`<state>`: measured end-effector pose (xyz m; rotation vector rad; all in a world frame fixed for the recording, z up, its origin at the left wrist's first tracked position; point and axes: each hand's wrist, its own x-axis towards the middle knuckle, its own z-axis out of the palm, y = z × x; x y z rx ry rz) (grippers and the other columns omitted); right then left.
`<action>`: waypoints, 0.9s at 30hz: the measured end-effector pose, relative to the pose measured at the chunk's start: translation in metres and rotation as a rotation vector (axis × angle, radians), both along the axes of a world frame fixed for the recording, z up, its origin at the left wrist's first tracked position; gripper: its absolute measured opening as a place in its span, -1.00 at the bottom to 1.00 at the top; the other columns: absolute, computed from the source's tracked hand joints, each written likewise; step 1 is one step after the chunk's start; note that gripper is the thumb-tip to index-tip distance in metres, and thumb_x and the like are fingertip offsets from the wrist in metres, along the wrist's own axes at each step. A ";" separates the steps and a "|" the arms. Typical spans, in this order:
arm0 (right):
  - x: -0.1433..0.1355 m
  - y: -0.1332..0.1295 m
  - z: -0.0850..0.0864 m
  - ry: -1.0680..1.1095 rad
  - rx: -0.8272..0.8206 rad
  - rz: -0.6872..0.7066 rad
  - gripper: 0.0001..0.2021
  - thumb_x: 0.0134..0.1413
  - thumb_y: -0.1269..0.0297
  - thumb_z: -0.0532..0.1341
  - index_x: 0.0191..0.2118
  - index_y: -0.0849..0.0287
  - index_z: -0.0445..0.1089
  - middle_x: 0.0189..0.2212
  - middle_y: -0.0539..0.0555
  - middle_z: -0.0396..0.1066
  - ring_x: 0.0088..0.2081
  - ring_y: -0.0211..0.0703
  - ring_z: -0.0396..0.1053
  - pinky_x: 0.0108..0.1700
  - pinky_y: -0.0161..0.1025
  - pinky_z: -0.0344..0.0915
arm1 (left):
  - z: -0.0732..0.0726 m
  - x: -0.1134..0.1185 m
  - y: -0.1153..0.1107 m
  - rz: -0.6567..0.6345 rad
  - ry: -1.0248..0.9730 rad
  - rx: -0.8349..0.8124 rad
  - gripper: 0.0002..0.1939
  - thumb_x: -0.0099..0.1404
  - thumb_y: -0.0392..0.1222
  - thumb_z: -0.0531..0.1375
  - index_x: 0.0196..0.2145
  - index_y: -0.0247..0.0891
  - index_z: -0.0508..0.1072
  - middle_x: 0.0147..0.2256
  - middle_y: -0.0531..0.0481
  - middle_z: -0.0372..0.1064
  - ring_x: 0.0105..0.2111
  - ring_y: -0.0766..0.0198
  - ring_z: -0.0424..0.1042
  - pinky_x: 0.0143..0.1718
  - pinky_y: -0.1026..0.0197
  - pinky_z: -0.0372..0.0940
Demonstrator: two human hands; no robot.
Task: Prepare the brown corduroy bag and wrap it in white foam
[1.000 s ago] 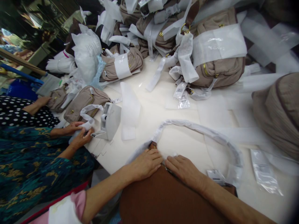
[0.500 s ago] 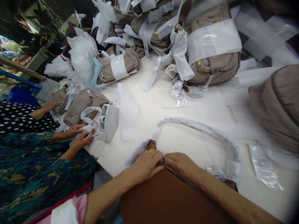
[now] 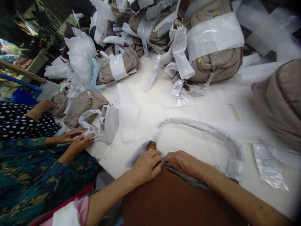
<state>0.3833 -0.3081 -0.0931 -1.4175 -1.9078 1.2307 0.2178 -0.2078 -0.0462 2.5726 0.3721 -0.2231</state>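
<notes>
A brown bag [image 3: 181,201] lies at the table's front edge, its strap [image 3: 199,124] wrapped in white material and looped out over the table. My left hand [image 3: 148,164] grips the bag's top corner, beside the strap's brown end tab. Just to its right, my right hand [image 3: 182,161] is closed with its fingertips pinched at the top edge, where a small metal piece shows, probably a zipper pull. The bag's top gapes slightly below my right hand, showing a grey lining. The bag's lower part runs out of view.
Taupe bags [image 3: 216,59] with white wrapping are piled at the back. A grey tape dispenser [image 3: 109,124] stands left of centre. Two people's hands [image 3: 78,142] work on bags at the left. Plastic packets [image 3: 269,166] and another taupe bag [image 3: 279,100] lie at the right.
My right hand has curled its fingers more at the bag's top edge, and the opening shows wider with more grey lining. The co-worker's hands at the left have shifted slightly.
</notes>
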 end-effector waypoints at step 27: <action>-0.010 -0.007 0.000 0.019 0.000 -0.073 -0.71 0.20 0.25 -0.08 -0.36 0.18 0.34 -0.42 0.03 0.39 -0.38 -0.24 0.31 -0.30 -0.32 0.17 | -0.004 -0.006 0.008 -0.133 -0.027 -0.067 -0.85 0.29 -0.31 -0.06 -0.33 -0.31 0.29 -0.35 -0.06 0.30 -0.30 0.26 0.25 -0.18 0.15 0.18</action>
